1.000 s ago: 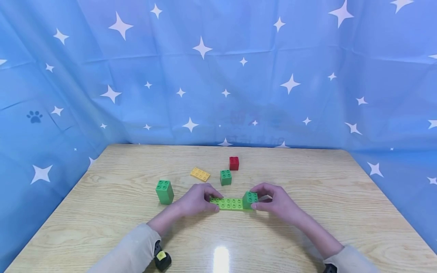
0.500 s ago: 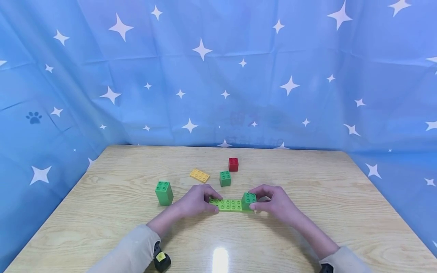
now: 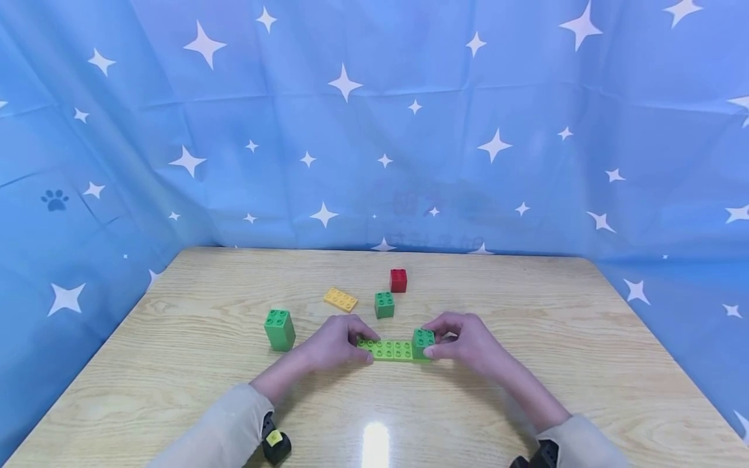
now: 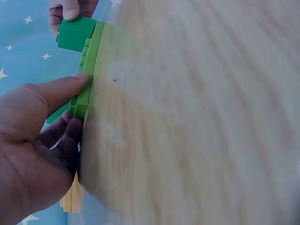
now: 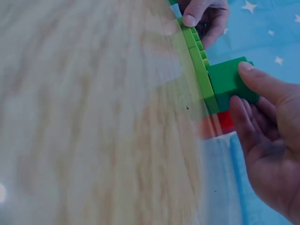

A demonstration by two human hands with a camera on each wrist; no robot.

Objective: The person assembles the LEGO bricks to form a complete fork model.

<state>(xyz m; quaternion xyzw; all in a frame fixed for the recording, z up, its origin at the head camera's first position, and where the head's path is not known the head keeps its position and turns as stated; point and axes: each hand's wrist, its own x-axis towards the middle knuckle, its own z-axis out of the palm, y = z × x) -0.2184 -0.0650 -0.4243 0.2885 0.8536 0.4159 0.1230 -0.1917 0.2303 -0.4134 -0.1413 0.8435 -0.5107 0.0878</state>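
Two lime-green toy building plates [image 3: 383, 351] lie end to end on the table. My left hand [image 3: 338, 342] pinches their left end, thumb at the near side and fingers at the far side. At the right end, a dark green brick [image 3: 422, 343] stands on the studs, pinched by my right hand [image 3: 466, 340]. The right wrist view shows the thumb [image 5: 258, 79] on one face of that brick and fingers on another. A thin dark line runs between brick and plate there; I cannot tell whether it is fully pressed down.
Left of my left hand stands a tall green block [image 3: 281, 330]. Behind the plates are a yellow plate [image 3: 341, 299], a small green brick [image 3: 384, 305] and a red brick [image 3: 398, 281]. A blue star-patterned curtain [image 3: 374, 130] hangs beyond the wooden table [image 3: 193, 286].
My right hand and the dark green brick have shifted slightly left, so the brick lines up better with the plate's end. The left hand keeps its hold.
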